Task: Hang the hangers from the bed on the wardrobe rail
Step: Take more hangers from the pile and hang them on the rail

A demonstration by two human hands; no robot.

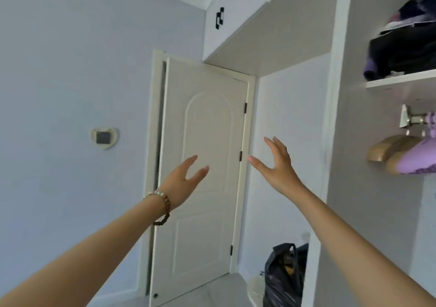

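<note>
I hold both arms raised before the white door (203, 122), my left hand (182, 184) and right hand (277, 167) spread wide, fingers loosely fanned and gripping nothing. At the far right, wooden and purple hangers (401, 156) hang on the wardrobe rail (418, 118) beneath a shelf (401, 81) piled with dark clothes (405, 54), well apart from either hand.

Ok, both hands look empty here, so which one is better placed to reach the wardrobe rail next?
Right, probably. The right hand is open, empty and raised on the wardrobe side, nearer the rail where hangers hang. The left hand is farther off, before the door.
</note>
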